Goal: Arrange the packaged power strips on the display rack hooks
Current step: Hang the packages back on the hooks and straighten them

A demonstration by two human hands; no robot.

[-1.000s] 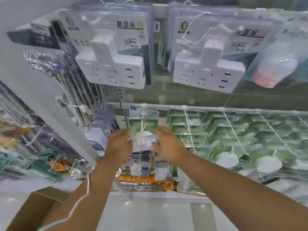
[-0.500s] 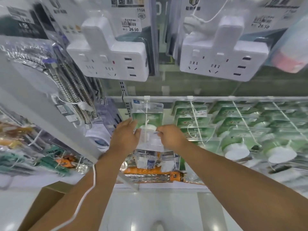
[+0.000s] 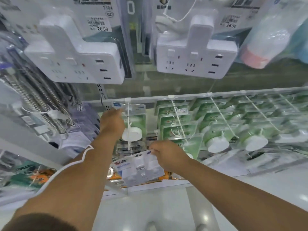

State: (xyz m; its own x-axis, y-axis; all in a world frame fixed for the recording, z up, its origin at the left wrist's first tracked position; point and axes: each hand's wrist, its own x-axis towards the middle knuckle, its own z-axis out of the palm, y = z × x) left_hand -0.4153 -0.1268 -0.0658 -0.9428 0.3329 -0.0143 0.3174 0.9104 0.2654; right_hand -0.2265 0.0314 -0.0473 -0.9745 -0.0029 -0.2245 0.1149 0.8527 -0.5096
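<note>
At the display rack (image 3: 183,97), right hand (image 3: 168,155) now holds a pulled-off package (image 3: 141,167); left (image 3: 112,121) touches the hook's.

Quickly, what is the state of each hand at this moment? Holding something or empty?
Left hand: reaching to the hanging green package on the hook; grip cannot be told.
Right hand: closed, pinching the clear packaged power strip by its top edge.

Green packages (image 3: 176,130) crowd the right hooks; white floor (image 3: 150,205) below open.
</note>
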